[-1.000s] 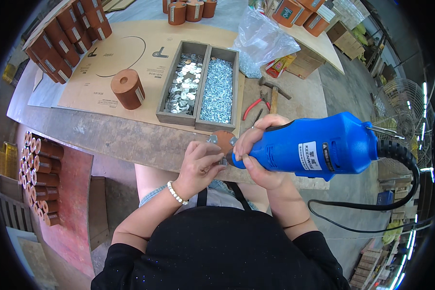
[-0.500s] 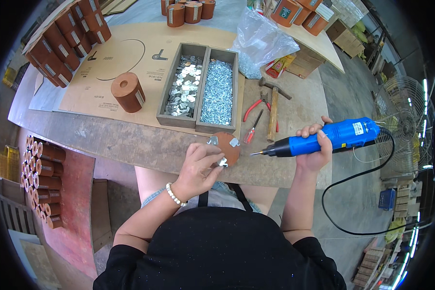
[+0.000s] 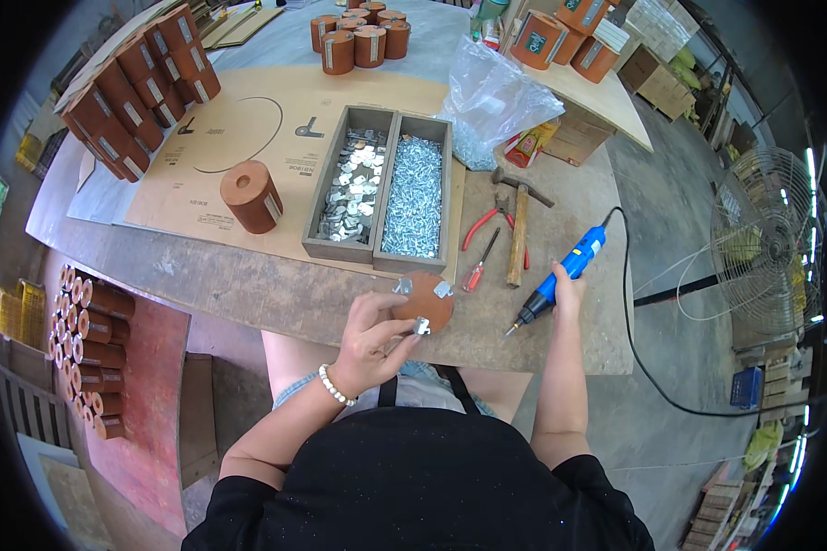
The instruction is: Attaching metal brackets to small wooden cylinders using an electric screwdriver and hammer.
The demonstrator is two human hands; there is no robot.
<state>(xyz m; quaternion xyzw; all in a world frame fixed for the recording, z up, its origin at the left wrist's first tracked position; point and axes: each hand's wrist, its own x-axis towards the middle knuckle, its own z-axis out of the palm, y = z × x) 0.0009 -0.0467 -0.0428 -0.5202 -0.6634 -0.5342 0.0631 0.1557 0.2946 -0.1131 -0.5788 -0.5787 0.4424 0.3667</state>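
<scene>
A round reddish-brown disc-shaped face (image 3: 435, 306) of a piece lies at the table's front edge; its depth is hidden from above. Two small silver metal clips (image 3: 443, 289) sit near its rim. My left hand (image 3: 372, 338), wearing a beaded bracelet, pinches another metal clip (image 3: 421, 326) at the rim nearest me. To the right, my right hand (image 3: 568, 292) is wrapped round a blue electric screwdriver (image 3: 579, 254), its bit pointing down and left, apart from the brown piece. A black cord (image 3: 630, 340) runs from the tool's upper end.
Beyond the piece stands a two-part wooden tray (image 3: 377, 261) of clips and screws. A small screwdriver (image 3: 481, 262), red-handled pliers (image 3: 483, 222) and a hammer (image 3: 519, 230) lie right of it. One brown cylinder (image 3: 252, 199) stands left; several more are stacked behind. A fan (image 3: 763, 239) stands right.
My right hand has lowered the electric screwdriver and swung it from nearly level to a steep slant, bit downward. The left hand keeps its pinch on the clip at the rim.
</scene>
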